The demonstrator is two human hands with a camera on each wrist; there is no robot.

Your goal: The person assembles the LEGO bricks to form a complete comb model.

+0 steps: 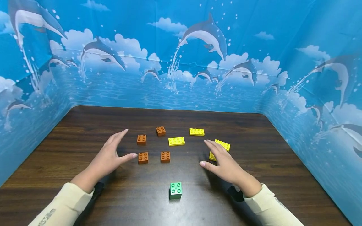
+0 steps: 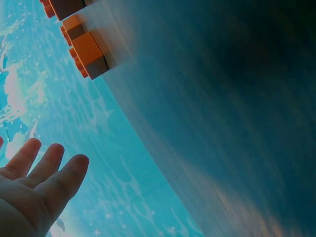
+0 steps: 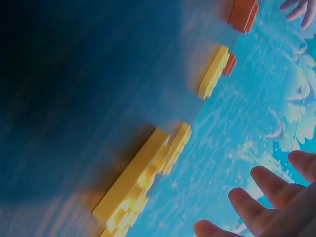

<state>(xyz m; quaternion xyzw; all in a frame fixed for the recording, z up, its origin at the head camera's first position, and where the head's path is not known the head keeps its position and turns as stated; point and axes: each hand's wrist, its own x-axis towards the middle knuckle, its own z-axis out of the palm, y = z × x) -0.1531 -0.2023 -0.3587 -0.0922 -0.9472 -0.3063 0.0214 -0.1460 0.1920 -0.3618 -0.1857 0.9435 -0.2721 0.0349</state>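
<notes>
My left hand (image 1: 106,158) hovers over the left of the table with its fingers straight and thumb spread. Its thumb tip is nearest an orange-brown toy brick (image 1: 143,158), and I see no grip on it. More bricks of that colour (image 1: 141,139) lie around, also in the left wrist view as an orange brick (image 2: 90,55). On the other side my right hand (image 1: 227,166) is held out with extended fingers, partly hiding a yellow brick (image 1: 212,156). Another yellow brick (image 1: 222,144) lies just beyond it. A green brick (image 1: 175,190) stands between the wrists.
Farther back are two more long yellow bricks, one in the middle (image 1: 176,141) and one behind it (image 1: 196,131). The dark wooden table (image 1: 135,197) ends at a blue dolphin-print curtain (image 1: 135,84) at the back and both sides.
</notes>
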